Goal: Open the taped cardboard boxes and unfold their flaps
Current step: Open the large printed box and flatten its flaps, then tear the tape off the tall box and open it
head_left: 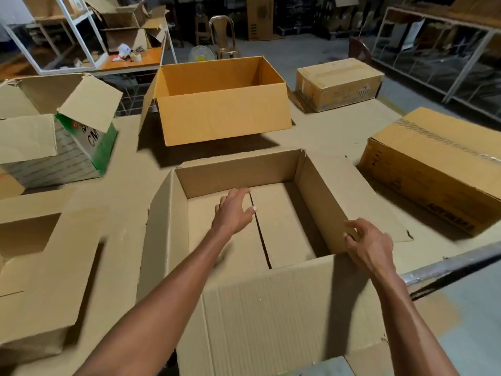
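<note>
A large brown cardboard box (271,308) stands open right in front of me, its flaps folded outward. Inside it, my left hand (234,211) hovers with fingers spread, holding nothing, above the bottom seam. My right hand (367,244) pinches the box's right wall near the front corner. On the right lies a closed, taped box (439,169). Another closed taped box (337,82) sits at the back right. An orange box (225,118) stands open behind the near one.
An open green-and-white printed box (81,147) is at the left, and another open brown box (40,267) at the near left. Flat cardboard sheets (330,137) cover the work surface. A metal bar (447,264) crosses at the right. Shelving and a chair stand behind.
</note>
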`<control>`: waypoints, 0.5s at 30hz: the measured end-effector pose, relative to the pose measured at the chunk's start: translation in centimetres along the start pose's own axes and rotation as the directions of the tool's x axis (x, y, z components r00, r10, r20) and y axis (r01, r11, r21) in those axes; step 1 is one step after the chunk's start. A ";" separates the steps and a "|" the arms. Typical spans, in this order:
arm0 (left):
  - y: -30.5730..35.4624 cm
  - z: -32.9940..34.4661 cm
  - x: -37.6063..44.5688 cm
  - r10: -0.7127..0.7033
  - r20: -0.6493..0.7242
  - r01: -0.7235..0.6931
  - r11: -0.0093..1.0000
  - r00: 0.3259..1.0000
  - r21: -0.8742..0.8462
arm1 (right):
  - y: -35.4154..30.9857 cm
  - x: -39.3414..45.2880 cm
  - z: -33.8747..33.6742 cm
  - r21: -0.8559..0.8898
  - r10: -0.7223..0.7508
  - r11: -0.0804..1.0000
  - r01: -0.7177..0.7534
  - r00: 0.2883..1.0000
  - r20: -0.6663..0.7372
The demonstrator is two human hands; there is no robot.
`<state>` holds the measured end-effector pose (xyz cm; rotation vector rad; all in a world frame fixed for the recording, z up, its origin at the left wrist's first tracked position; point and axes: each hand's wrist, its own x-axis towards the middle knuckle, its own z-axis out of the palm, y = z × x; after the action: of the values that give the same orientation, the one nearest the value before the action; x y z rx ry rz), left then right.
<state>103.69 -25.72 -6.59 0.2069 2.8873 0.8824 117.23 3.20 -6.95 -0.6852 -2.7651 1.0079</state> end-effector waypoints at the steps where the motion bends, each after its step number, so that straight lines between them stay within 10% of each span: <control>1: 0.8 0.5 -1.9 0.040 0.001 -0.040 0.996 0.999 -0.075 | 0.0 -1.0 -0.2 0.041 0.017 0.999 -0.016 0.999 -0.038; 15: 14.8 8.9 -18.0 0.406 0.064 -0.297 0.758 0.912 -0.580 | 7.4 -12.0 -5.5 0.564 0.254 0.815 -0.130 0.956 -0.148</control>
<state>124.18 -11.64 -4.32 0.7454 2.3117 1.6319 132.08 5.98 -6.88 -0.9175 -2.0819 1.5713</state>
